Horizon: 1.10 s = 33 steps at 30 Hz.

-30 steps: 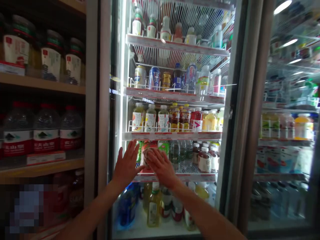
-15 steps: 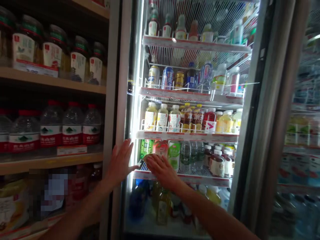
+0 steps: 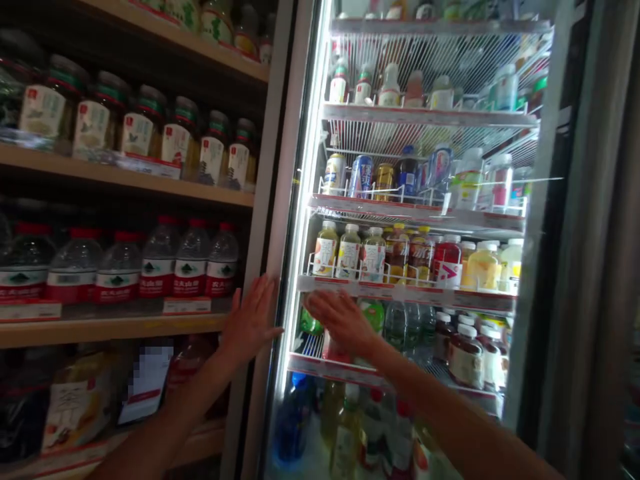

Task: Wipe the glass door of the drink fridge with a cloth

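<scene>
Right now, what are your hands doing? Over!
Left hand flat against the drinks cooler's door frame. Right hand open, nothing visibly held, near a green-labelled bottle. Red-edged wire shelf just above it.

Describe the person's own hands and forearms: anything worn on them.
The left hand and right hand are bare, without gloves. The left forearm and right forearm show no sleeve, watch or bracelet in view. No rings can be made out.
</scene>
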### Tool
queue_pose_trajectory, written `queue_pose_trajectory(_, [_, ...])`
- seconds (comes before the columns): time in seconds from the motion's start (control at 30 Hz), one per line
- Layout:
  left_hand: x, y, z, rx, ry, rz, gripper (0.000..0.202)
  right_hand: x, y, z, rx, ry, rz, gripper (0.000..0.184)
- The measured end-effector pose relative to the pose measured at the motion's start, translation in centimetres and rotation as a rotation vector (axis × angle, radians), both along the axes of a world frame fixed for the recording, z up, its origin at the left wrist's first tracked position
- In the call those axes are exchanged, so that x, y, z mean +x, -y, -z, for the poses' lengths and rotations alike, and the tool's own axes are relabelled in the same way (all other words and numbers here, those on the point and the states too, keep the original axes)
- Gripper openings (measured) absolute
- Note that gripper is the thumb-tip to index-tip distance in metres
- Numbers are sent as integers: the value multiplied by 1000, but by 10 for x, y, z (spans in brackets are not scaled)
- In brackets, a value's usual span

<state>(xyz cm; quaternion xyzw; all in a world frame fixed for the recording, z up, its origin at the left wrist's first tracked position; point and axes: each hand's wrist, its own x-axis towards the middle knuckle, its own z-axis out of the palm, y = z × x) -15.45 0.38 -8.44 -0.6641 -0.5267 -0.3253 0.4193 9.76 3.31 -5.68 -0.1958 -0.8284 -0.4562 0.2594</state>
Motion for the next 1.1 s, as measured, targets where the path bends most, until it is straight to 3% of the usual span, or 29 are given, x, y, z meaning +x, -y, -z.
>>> queue_pose_trajectory(0.07, [-3, -2, -7, 23, 6, -8, 93, 3, -4, -41, 31, -279, 92, 64])
queue_pose_trajectory(0.13, [-2, -4, -15, 51, 14, -7, 95, 3, -6, -69, 56, -499, 150, 66])
queue_pose_trajectory(0.2, [1, -5, -23, 80, 19, 3, 97, 0, -6, -72, 65, -473, 136, 66])
queue_pose_trajectory(0.3, [8, -7, -35, 99, 16, 22, 97, -6, -4, -47, 53, -85, 29, 63])
queue_pose_trajectory(0.37, [12, -7, -45, 105, 1, 37, 98, -9, -2, -44, 46, 95, -16, 59])
queue_pose_trajectory(0.43, [16, -7, -57, 121, -10, 54, 98, -10, -2, -65, 42, 42, 21, 60])
queue_pose_trajectory(0.57, [24, -8, -80, 148, 9, 67, 96, -6, -3, -128, 45, -382, 155, 61])
queue_pose_trajectory(0.6, [25, -8, -84, 151, 13, 64, 96, -5, -3, -133, 52, -431, 163, 60])
queue_pose_trajectory(0.67, [27, -9, -89, 148, 13, 59, 97, -4, -3, -125, 71, -373, 135, 57])
queue_pose_trajectory(0.8, [32, -8, -91, 92, 26, 53, 97, 0, -3, -94, 91, 56, -1, 49])
queue_pose_trajectory(0.87, [37, -6, -91, 49, 57, 51, 96, 3, -2, -106, 82, 61, -12, 52])
queue_pose_trajectory(1.0, [56, -5, -86, -31, 84, 101, 97, 6, -6, -159, 57, -323, 59, 62])
queue_pose_trajectory(1.03, [61, -7, -84, -41, 88, 122, 97, 6, -8, -165, 56, -390, 63, 60])
queue_pose_trajectory(1.1, [68, -10, -81, -41, 115, 155, 94, 9, -10, -161, 48, -419, 59, 57])
